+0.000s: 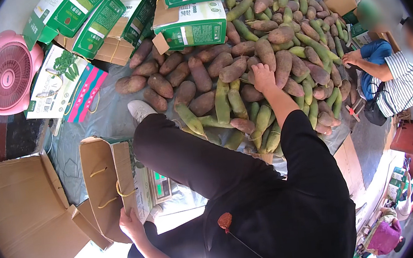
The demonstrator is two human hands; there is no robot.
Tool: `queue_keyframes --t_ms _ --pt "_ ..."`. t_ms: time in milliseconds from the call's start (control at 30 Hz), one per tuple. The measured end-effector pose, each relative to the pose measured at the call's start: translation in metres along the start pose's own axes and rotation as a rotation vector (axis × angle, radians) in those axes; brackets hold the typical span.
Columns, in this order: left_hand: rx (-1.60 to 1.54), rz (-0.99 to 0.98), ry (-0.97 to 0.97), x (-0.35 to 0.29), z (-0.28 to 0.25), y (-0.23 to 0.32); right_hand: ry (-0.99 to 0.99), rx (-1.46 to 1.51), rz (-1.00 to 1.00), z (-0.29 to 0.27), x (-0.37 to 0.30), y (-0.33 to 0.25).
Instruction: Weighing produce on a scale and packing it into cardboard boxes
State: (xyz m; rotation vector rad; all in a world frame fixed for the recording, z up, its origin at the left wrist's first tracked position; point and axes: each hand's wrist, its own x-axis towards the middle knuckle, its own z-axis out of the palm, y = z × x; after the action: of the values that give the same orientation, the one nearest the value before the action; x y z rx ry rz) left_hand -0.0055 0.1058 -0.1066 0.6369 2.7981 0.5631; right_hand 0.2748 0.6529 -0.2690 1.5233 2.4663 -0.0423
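Note:
My right hand reaches forward onto a large heap of root vegetables, its fingers stretched over the roots and touching them. Reddish-brown roots lie around it, mixed with long green radishes. No root is lifted clear of the heap. My left hand is closed on the near edge of an upright cardboard carton with yellow cord handles. The carton's top is open, and most of its inside is hidden from view. It stands against a scale with a lit green display, beside my left leg.
A pink fan stands at the far left, near a printed white carton. Green cartons are stacked behind the heap. An opened cardboard box lies at left. Another person sits at the heap's right side.

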Motion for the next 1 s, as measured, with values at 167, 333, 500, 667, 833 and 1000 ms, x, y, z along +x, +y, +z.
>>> queue_keyframes --t_ms 167,333,500,667,833,1000 --pt "-0.002 0.000 0.014 0.003 0.002 0.007 -0.018 -0.242 -0.272 0.010 -0.019 0.000" --pt "-0.002 0.017 0.011 0.008 0.004 0.002 -0.002 -0.341 -0.334 0.010 -0.017 0.002" --pt "0.006 -0.004 0.037 0.001 -0.001 -0.001 0.022 -0.355 -0.468 0.011 -0.015 -0.001" --pt "0.120 -0.039 0.016 0.001 -0.004 0.009 0.047 -0.096 -0.339 0.006 -0.023 -0.002" --pt "0.118 -0.077 -0.028 -0.002 -0.005 0.013 0.125 0.250 -0.228 -0.026 -0.016 -0.024" --pt "0.122 -0.062 -0.010 -0.004 0.001 0.013 0.326 0.696 -0.515 -0.113 -0.003 -0.090"
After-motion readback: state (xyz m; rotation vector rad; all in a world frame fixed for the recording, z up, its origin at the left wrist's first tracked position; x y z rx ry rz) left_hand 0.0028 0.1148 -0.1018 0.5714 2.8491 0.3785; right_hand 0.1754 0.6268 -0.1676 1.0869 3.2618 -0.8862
